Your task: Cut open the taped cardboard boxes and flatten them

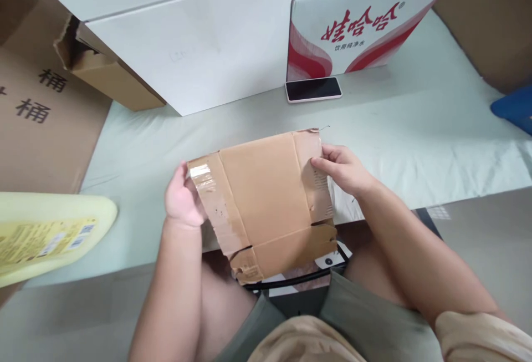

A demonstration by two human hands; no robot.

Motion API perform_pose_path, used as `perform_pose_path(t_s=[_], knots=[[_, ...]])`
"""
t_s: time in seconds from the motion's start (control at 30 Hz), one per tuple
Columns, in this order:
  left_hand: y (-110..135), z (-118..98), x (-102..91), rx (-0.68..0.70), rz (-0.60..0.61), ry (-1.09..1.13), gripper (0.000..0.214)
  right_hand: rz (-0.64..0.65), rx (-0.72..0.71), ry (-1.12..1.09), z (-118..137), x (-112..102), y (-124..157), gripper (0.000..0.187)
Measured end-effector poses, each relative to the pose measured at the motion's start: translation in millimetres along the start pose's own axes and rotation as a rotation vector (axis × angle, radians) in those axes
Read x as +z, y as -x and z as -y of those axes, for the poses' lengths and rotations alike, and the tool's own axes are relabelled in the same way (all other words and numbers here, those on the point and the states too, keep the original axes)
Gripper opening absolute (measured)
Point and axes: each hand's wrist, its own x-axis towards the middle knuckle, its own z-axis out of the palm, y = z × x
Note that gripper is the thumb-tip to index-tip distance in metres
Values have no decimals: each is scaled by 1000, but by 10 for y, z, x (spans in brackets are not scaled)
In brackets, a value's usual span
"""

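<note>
A brown cardboard piece [264,184] with creased flaps, torn edges and strips of clear tape is held over my lap and the near edge of the covered surface. My left hand [183,195] grips its left edge, the fingers hidden behind the board. At the upper right edge my right hand [343,168] pinches it, thumb on the front face. The lower flap of the board is bent along a crease.
A pale green cloth [399,146] covers the surface. At the back stand a white box [199,46] and a red-and-white carton [353,29], with a phone [313,90] in front. Brown boxes [37,146], a yellow container [54,234] and a blue object [515,110] flank the sides.
</note>
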Motion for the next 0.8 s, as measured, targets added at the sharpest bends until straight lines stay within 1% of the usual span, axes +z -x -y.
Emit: perform_pose_path(t_s=[0.07, 0.1, 0.17, 0.23, 0.27, 0.33, 0.37, 0.4, 0.43, 0.5, 0.53, 0.6, 0.67, 0.7, 0.73, 0.8], knots=[[16, 31, -65, -45, 59, -69, 72, -108, -18, 8, -25, 8, -18, 40], [27, 53, -81, -80, 83, -123, 73, -146, -22, 12, -37, -4, -26, 40], [47, 94, -88, -141, 92, -223, 67, -167, -15, 10, -48, -86, -28, 41], [52, 110, -80, -123, 60, -244, 61, -183, -18, -33, -36, -247, -7, 43], [45, 105, -78, -71, 32, -214, 59, -208, -30, -63, -22, -346, 12, 44], [8, 73, -87, 96, -34, -105, 58, -298, -71, -116, 20, -525, 63, 45], [-22, 54, -97, 190, -71, -36, 57, -306, -76, -124, 43, -580, 93, 46], [-59, 36, -108, 275, -110, 31, 53, -279, -67, -126, 65, -598, 125, 49], [-100, 23, -116, 340, -148, 89, 48, -228, -49, -123, 82, -574, 161, 55], [-183, 19, -116, 400, -204, 171, 38, -111, -11, -114, 90, -410, 240, 68], [-218, 29, -103, 400, -215, 193, 35, -71, 4, -102, 77, -286, 285, 71], [-258, 64, -49, 363, -199, 205, 35, -45, 45, -66, 27, -24, 390, 67], [-251, 100, 25, 295, -136, 176, 42, -114, 89, -53, -32, 169, 523, 61], [-232, 112, 63, 249, -92, 149, 47, -174, 103, -60, -53, 214, 601, 60], [-207, 117, 97, 198, -43, 121, 51, -247, 110, -70, -65, 219, 688, 59], [-153, 107, 149, 96, 43, 83, 57, -402, 105, -79, -46, 118, 879, 59]])
